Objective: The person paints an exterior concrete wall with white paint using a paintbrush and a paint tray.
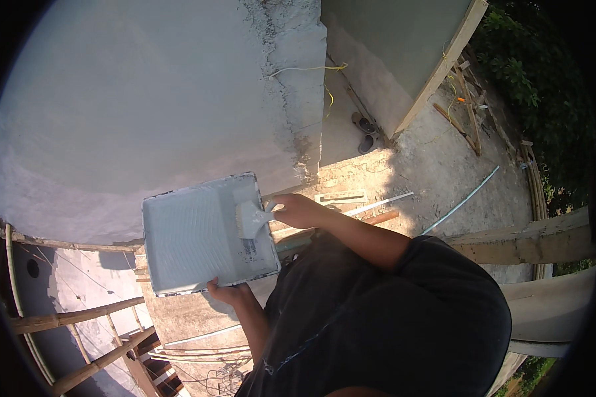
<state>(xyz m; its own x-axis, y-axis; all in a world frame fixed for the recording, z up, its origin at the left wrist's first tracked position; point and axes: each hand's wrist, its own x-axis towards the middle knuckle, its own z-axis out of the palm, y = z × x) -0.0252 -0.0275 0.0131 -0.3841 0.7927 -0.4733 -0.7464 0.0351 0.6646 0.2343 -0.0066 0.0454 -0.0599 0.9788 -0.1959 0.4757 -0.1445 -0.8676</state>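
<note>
A paint tray point(185, 231) with a ribbed slope, coated in pale grey-blue paint, is held up in front of me. My left hand point(226, 291) is closed on its lower edge, thumb over the rim, with the other fingers hidden beneath. At the tray's right end, my right hand point(293, 210) grips the handle of a paintbrush point(250, 220). The brush is covered in the same pale paint, and its bristle end rests in or just over the deeper part of the tray; I cannot tell whether it touches the bottom.
A pale plastered wall point(159, 99) rises ahead, with a thin wire point(304, 69) sticking out of its rough edge. Bamboo poles point(79, 317) cross at the lower left. Dark shoes point(364, 132) stand by the opening. A blue pipe point(460, 200) lies on the concrete at right.
</note>
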